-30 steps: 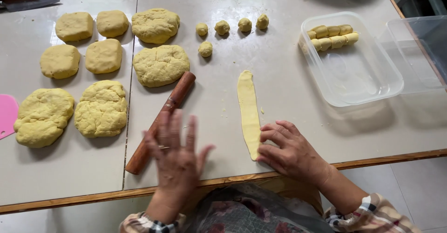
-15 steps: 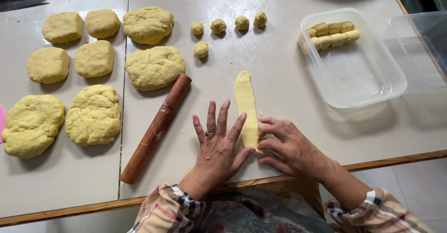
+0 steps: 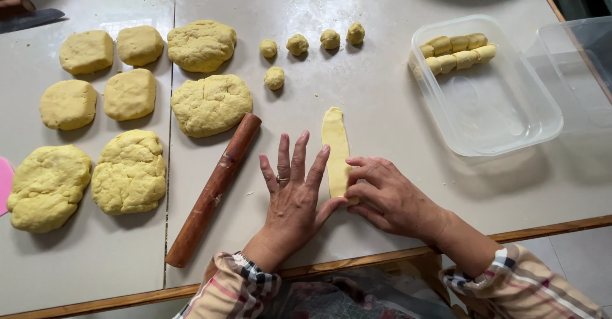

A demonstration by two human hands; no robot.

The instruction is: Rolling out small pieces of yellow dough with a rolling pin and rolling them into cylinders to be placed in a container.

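Observation:
A long flattened strip of yellow dough [image 3: 335, 141] lies on the white table [image 3: 382, 96], pointing away from me. My right hand [image 3: 386, 196] curls over the strip's near end, fingertips pinching and rolling it. My left hand [image 3: 293, 191] rests flat on the table with fingers spread, its thumb beside the strip's near end. A wooden rolling pin [image 3: 215, 188] lies diagonally just left of my left hand, untouched.
Several yellow dough slabs [image 3: 210, 104] fill the left half of the table. Small dough balls [image 3: 296, 43] sit in a row at the back. A clear plastic box [image 3: 491, 102] at the right holds rolled dough pieces [image 3: 460, 52]; its lid [image 3: 577, 70] lies beyond. A knife [image 3: 29, 19] lies far left.
My left hand left the rolling pin and moved right to rest beside the dough strip. The strip looks shorter as its near end rolls up under my right hand.

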